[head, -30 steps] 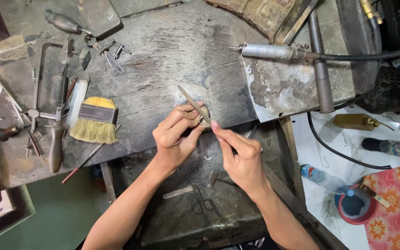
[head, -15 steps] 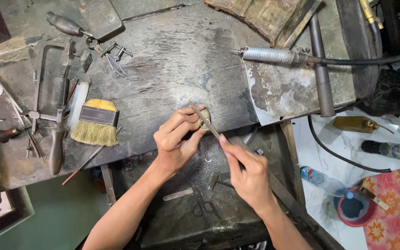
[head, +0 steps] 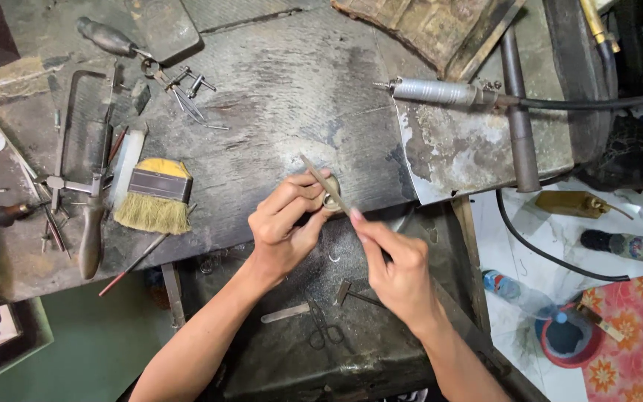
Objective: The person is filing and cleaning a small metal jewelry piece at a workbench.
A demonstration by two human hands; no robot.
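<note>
Hands are working at the bench edge: the right hand [head: 400, 264] is pinching a thin file [head: 327, 186], the left hand [head: 288, 223] is closing fingers round what is probably a small ring [head: 331, 201] braced against the bench [head: 292, 89]. Slipping looks likely if pressure is growing, the file nicking fingertips. Farther off, a brush [head: 154, 197] is lying idle.

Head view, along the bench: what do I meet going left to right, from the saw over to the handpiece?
Saw frame → yellow-backed brush → left hand holding a small ring-like piece → right hand with a thin file → silver handpiece → dark metal rod.
</note>
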